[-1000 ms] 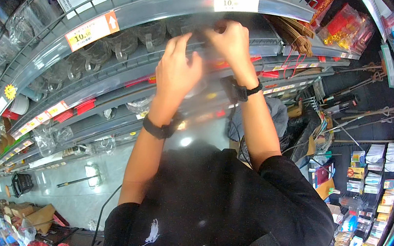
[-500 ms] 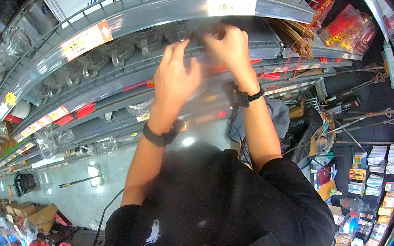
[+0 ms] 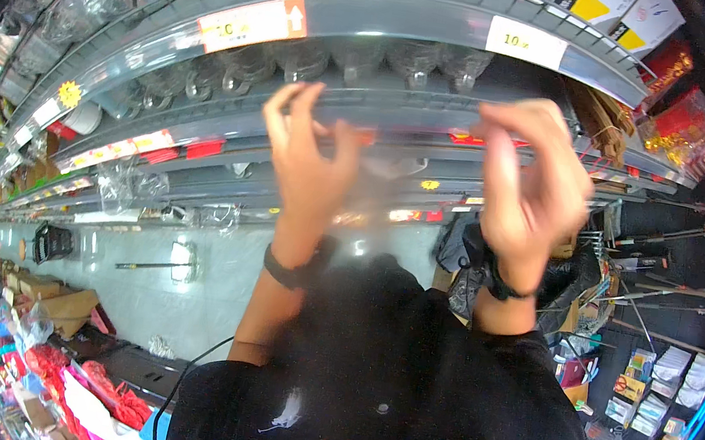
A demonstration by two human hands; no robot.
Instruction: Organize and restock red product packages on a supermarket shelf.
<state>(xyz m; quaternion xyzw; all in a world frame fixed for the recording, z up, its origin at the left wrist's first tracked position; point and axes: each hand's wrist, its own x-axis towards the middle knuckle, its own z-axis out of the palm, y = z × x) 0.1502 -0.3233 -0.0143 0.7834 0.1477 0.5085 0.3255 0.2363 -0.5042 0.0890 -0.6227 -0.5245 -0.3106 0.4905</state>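
Note:
Several clear glass mugs (image 3: 302, 57) stand in a row on a grey wire-edged shelf, their handles facing me. My left hand (image 3: 308, 149) is raised in front of this row, open, thumb and fingers apart and nothing between them. To its right, my right hand (image 3: 539, 172) is lifted near the right end of the mugs, fingers bent over toward the thumb. Motion smears it, so I cannot tell whether the fingertips meet; no object shows in it. Neither hand appears to touch a mug. Dark bands circle both wrists.
Price cards (image 3: 526, 42) hang on the shelf edge above the mugs. White boxes (image 3: 628, 16) sit higher up. Brown tied bundles (image 3: 601, 132) and red-gold packets (image 3: 685, 129) lie at the right end. Lower shelves run beneath. A black basket (image 3: 52, 244) rests on the floor (image 3: 122, 306).
My hands, close together at the shelf before, are now farther apart. The right has moved right and down. My view has shifted left, so more of the mugs shows.

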